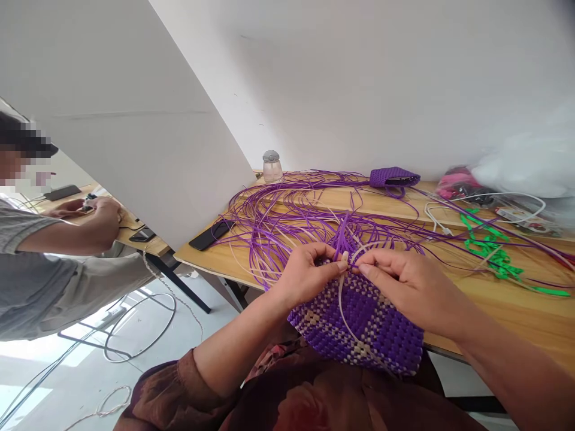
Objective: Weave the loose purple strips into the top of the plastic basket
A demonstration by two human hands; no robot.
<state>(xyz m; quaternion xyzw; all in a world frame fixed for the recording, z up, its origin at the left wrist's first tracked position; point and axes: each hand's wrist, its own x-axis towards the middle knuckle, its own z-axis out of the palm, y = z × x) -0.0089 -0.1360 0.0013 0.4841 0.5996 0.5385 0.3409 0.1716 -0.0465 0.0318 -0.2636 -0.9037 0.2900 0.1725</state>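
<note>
A woven piece of purple and cream plastic strips (359,320) rests on my lap against the table edge, with long loose strips fanning out from its top. My left hand (309,272) pinches strips at the upper edge of the weave, thumb and forefinger closed. Right beside it, my right hand (399,281) is closed in a pinch on a strip, fingertips nearly touching the left thumb. One cream strip (344,311) curves down over the front of the weave from between the hands. Which strip each fingertip holds is partly hidden.
Loose purple strips (269,209) spread across the wooden table (467,299). At the back stand a bottle (271,167) and a small purple woven basket (393,177). A black phone (209,236), green strips (498,257) and a white cable (438,224) lie about. Another person (54,257) works at left.
</note>
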